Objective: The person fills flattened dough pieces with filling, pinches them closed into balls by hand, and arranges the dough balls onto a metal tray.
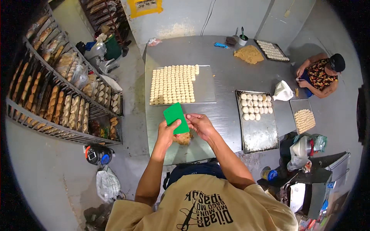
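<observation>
My left hand [165,134] grips a flat green dough scraper [175,116], thumb across its face. At the scraper's right edge, the fingers of my right hand [201,125] are pinched together; whether they hold anything is too small to tell. Beneath my hands, a lump of brown filling or dough [182,139] lies on the metal table [223,127], partly hidden. Just beyond the scraper sits a sheet tray [207,85] with many small pale dough pieces [172,82] in rows, its right side bare.
To the right stand a dark tray [262,138] of round dough balls and a smaller tray [304,103] near a seated person [325,75]. A brown mass [248,54] and another filled tray [271,50] lie at the back. Bread racks [63,82] line the left.
</observation>
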`<state>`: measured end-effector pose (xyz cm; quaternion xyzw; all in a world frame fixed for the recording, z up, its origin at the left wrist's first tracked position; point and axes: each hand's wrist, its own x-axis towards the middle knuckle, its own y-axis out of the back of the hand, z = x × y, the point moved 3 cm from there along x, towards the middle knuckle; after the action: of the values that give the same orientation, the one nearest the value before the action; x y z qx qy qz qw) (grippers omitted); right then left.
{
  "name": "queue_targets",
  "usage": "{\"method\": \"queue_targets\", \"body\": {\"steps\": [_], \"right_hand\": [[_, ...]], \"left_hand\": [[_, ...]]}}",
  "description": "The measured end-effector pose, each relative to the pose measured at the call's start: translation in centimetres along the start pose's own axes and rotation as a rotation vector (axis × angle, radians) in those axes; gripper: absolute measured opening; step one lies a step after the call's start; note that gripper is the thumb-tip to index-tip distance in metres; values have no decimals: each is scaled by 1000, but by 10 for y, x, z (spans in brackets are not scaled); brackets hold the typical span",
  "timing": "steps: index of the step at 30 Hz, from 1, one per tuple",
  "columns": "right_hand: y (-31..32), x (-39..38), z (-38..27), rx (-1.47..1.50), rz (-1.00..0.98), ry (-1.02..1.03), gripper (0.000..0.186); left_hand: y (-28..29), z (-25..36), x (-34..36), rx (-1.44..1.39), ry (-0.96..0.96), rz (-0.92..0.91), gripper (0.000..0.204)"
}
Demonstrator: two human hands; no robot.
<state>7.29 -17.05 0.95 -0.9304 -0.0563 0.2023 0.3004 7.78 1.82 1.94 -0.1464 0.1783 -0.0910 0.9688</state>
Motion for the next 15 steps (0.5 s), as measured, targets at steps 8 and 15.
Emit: {"method": "queue_targets", "body": {"steps": [8,15], "right_hand": [[22,19,40,-267,46,-4,34],[15,8,114,-1870,16,794,71]], "left_hand": [[49,0,6,62,-59,236,18],[92,-23,-14,164,-18,360,20]]}}
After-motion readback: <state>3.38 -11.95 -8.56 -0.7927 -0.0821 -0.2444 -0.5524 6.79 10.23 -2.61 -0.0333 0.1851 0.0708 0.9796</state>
